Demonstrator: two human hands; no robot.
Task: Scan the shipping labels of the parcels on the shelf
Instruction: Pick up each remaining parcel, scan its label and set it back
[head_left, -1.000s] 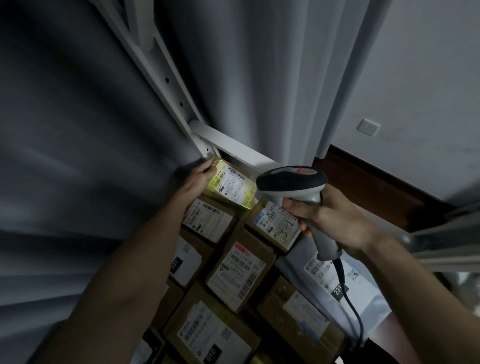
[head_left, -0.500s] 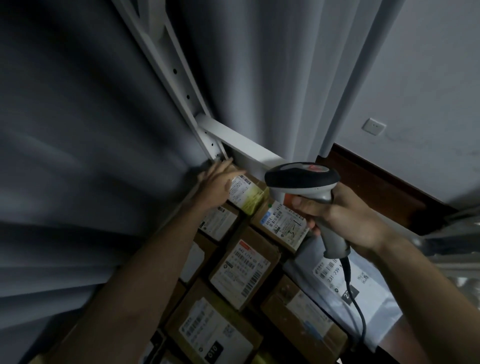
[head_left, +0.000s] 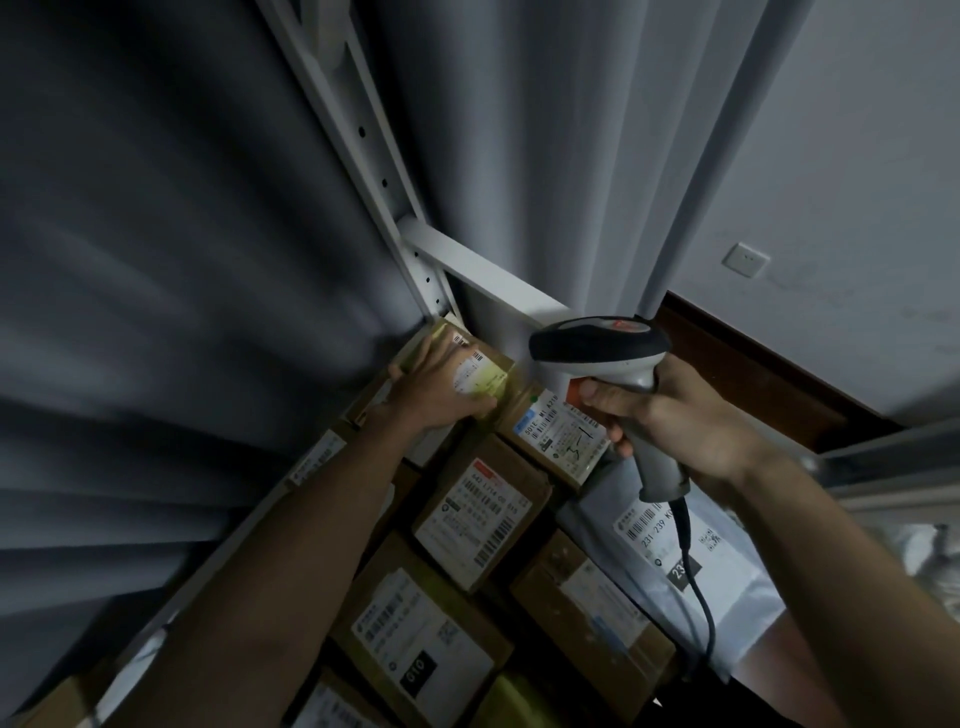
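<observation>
Several labelled cardboard parcels lie packed on the shelf. My left hand (head_left: 434, 382) rests on top of a small yellow-green parcel (head_left: 480, 371) in the far corner, fingers spread over it and thumb along its near side. Its label shows partly beside my fingers. My right hand (head_left: 670, 415) grips the handle of a grey barcode scanner (head_left: 602, 353), index finger on the orange trigger. The scanner head points left, just above a brown parcel (head_left: 558, 434) with a white label. A black cable (head_left: 696, 582) hangs from the handle.
A white metal shelf upright (head_left: 374, 161) and crossbar (head_left: 483, 273) stand behind the corner parcel. Grey curtains (head_left: 156, 260) hang close on the left and behind. A grey poly mailer (head_left: 670, 525) lies under the scanner. A wall socket (head_left: 745, 260) is at the right.
The yellow-green parcel, tilted up in my left hand a second ago, now lies flat in the corner with my hand on top. The scanner has stayed near the same place.
</observation>
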